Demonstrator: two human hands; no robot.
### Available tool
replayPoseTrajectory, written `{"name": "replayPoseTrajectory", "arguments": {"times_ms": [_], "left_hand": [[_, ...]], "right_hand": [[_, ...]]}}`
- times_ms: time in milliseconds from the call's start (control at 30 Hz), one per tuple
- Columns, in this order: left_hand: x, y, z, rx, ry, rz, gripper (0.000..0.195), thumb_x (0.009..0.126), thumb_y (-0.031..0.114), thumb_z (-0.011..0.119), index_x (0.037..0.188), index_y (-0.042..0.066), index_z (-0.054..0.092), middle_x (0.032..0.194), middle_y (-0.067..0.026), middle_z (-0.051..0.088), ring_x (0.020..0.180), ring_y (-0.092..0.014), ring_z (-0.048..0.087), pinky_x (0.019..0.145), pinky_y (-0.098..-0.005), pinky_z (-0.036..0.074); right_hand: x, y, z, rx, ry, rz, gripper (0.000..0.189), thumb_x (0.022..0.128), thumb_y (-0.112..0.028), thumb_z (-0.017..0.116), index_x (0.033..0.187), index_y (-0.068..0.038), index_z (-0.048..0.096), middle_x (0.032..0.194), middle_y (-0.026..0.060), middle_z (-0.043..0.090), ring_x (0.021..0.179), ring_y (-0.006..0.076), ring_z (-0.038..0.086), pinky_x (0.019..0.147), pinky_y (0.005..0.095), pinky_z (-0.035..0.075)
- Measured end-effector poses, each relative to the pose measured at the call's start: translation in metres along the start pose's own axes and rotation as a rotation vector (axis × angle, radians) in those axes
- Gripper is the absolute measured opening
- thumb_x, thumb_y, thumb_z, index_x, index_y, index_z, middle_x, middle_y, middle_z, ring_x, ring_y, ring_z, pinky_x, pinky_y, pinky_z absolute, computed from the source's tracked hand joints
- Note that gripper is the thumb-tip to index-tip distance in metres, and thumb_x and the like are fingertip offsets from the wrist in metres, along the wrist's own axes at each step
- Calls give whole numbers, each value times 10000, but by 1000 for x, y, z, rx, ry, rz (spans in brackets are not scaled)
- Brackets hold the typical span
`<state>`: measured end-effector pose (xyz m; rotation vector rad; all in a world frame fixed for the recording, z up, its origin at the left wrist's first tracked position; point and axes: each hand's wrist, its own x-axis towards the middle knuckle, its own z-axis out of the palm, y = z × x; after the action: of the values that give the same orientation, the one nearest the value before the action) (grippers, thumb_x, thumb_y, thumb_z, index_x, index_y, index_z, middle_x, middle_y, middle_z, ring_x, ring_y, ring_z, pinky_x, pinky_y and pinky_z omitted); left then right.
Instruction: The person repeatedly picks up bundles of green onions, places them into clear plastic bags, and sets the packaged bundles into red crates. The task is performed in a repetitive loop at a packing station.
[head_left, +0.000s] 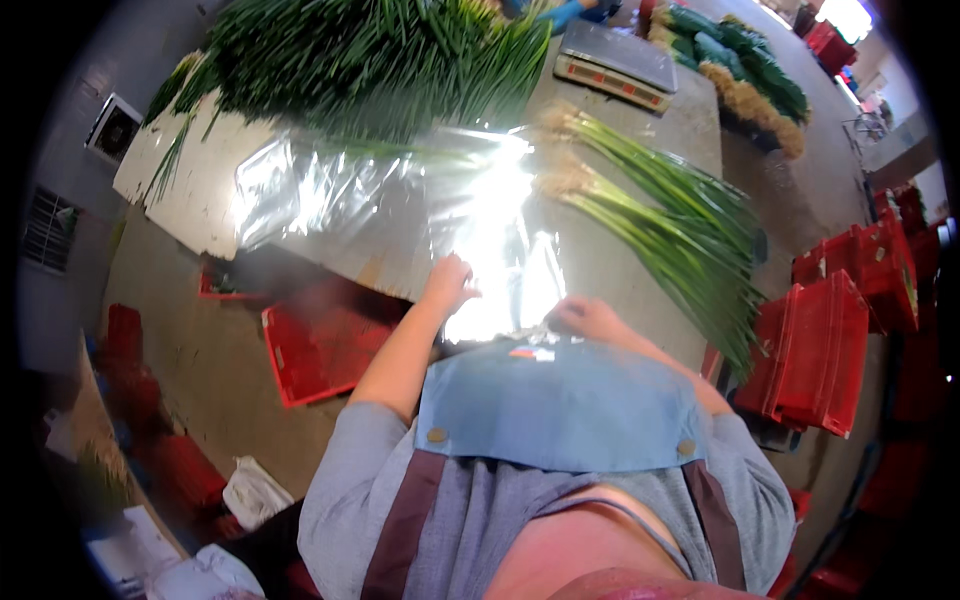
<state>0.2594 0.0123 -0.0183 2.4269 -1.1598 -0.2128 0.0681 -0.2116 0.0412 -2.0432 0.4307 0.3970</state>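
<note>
A clear plastic bag (487, 292) lies at the table's near edge in front of my apron, its surface mostly washed out by glare. My left hand (450, 283) has its fingers curled at the bag's left edge. At the lower right corner, my right hand (589, 318) pinches the plastic, close to the apron. More clear plastic bags (337, 187) are spread to the left, with green stalks showing beyond or through them. Two bunches of green onions, an upper one (645, 154) and a lower one (637, 225), lie on the right, roots toward the bags.
A large heap of green onions (360, 60) covers the far side of the table (615, 262). Behind the bunches stands a weighing scale (616, 66), near another person's blue-gloved hand (562, 13). Red plastic crates (810, 352) are stacked at right; another red crate (322, 345) sits below the table's left edge.
</note>
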Motion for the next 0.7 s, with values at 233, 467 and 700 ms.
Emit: {"name": "replayPoseTrajectory", "arguments": {"times_ms": [233,467,700], "left_hand": [[20,-5,9,-217,69,-135,211,667,230,668,669,38,581,718,-115,528,691,-283,518,615,-360,413],[31,50,-16,-397,208,-239,245,750,257,590,715,15,588,719,-126,540,681,-284,535,597,-360,406],[24,77,-10,-399,121,-261,258,753,276,548,807,24,567,711,-136,539,683,-287,539,638,-377,419]], "right_hand": [[15,14,-7,121,-70,-34,211,801,-247,530,846,-53,599,753,54,612,705,139,567,667,268,445],[33,-7,10,739,-342,139,334,849,-304,503,1006,-22,586,907,83,595,755,131,550,632,247,461],[52,-18,24,877,11,200,155,812,-188,546,810,-38,584,737,23,601,558,72,511,458,180,355]]}}
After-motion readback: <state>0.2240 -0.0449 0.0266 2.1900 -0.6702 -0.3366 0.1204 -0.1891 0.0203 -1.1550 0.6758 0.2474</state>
